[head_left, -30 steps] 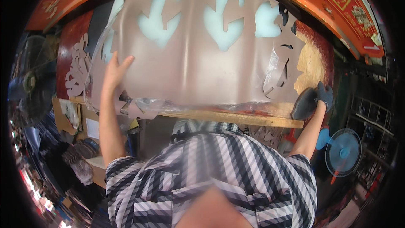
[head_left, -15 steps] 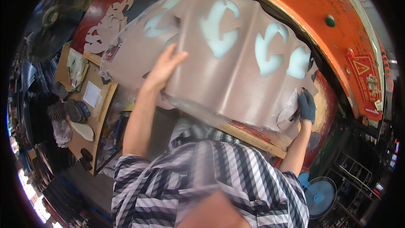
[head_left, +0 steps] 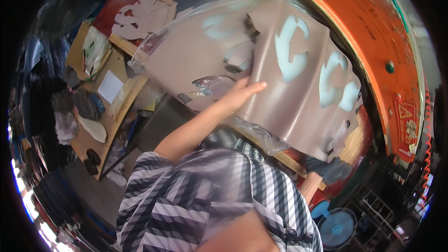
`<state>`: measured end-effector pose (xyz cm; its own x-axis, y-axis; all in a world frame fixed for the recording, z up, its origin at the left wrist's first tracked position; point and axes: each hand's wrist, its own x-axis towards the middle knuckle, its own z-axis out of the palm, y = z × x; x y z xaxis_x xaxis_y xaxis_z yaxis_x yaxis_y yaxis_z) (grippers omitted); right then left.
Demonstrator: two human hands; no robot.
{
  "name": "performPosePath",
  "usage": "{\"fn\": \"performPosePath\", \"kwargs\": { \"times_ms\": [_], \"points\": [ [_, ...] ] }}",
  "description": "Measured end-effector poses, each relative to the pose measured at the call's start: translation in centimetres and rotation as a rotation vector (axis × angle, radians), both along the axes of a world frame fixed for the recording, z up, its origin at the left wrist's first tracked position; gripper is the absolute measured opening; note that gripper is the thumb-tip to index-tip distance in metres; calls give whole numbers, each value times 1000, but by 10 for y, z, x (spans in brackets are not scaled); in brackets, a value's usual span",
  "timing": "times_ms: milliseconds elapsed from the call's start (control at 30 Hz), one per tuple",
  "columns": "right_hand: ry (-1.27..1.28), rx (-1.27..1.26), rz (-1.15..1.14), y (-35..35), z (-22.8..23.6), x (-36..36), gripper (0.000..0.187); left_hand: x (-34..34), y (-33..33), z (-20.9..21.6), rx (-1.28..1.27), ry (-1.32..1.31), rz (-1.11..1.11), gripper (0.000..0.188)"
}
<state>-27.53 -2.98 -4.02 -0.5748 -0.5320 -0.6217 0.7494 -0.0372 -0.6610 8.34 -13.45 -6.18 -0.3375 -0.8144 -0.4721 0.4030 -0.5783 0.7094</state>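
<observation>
A large brownish sheet [head_left: 298, 107], pierced with hook-shaped cut-outs that show pale blue, lies in raised folds over the table before me. Clear plastic film [head_left: 263, 137] sticks out along its near edge. My bare left hand [head_left: 235, 97] grips the sheet at a fold near its middle. Its thumb stretches to the right on top, while the other fingers are mostly hidden by the fold. Beyond the sheet's lower right corner is my right hand [head_left: 322, 170] in a dark glove, apart from the sheet. It is blurred against a dark rounded thing, so its fingers do not show clearly.
Loose cut pieces [head_left: 151, 11] lie heaped on the red surface at the far left. An orange machine [head_left: 345, 28] curves along the back and right. A side table [head_left: 112, 112] at left bears paper and a white sole [head_left: 93, 128]. A blue fan [head_left: 337, 227] stands lower right.
My right hand has left the sheet's right edge and come nearer to me. My left hand has moved right with the bunched sheet, baring plastic-lined cut-outs at left. The view has also turned.
</observation>
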Motion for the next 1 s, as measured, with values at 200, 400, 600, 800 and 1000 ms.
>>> {"fn": "performPosePath", "kwargs": {
  "times_ms": [200,400,600,800,1000],
  "points": [
    [1026,120,-86,-56,58,-15,43,-39,-10,-4,-411,-194,-181,75],
    [1210,-161,28,-94,108,-64,37,-67,4,-3,-612,-523,-514,52],
    [834,-314,156,-122,89,-144,32,-26,4,4,-272,-122,309,20],
    [339,156,112,-97,-15,-188,43,-48,11,30,-569,-365,-399,29],
    [398,-6,65,-74,-14,-195,52,10,-47,66,-825,-719,2,28]
  ]
}}
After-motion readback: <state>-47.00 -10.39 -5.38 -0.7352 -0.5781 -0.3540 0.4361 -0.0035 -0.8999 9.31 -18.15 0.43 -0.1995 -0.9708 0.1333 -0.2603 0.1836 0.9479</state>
